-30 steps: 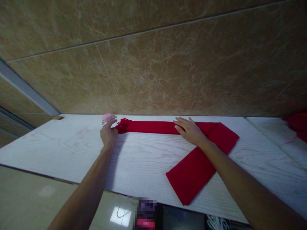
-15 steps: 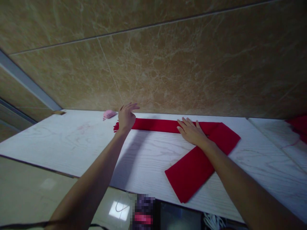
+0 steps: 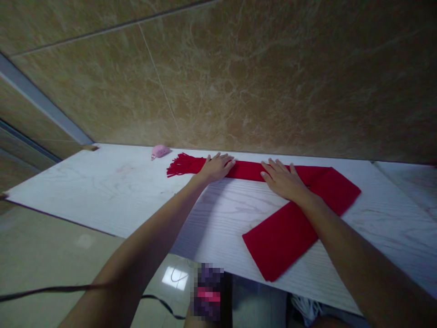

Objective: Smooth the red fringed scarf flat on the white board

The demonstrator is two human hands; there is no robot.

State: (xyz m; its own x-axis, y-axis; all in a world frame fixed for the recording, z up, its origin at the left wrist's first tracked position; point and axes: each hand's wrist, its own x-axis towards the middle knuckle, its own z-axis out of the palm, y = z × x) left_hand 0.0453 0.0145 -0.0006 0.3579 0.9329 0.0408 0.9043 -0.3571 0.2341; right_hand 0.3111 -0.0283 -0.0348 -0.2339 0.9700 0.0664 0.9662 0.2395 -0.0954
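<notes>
A red scarf lies folded lengthwise on the white wood-grain table. One narrow stretch runs along the wall side and ends in a fringe at the left. At the right the scarf bends, and a wider folded part slants back toward the front edge. My left hand rests flat on the narrow stretch, just right of the fringe, fingers spread. Farther right, my right hand presses flat on the same stretch near the bend, its fingers spread too. My right forearm passes over the slanting part.
A small pink object sits near the wall, left of the fringe. Marble-patterned wall tiles rise along the table's far side. A black cable crosses at lower left. Below the front edge are white cords and a blurred-out patch.
My left hand has come down from above the fringe and moved right onto the narrow stretch, uncovering the fringe. My right hand stays on the scarf. The view has shifted slightly.
</notes>
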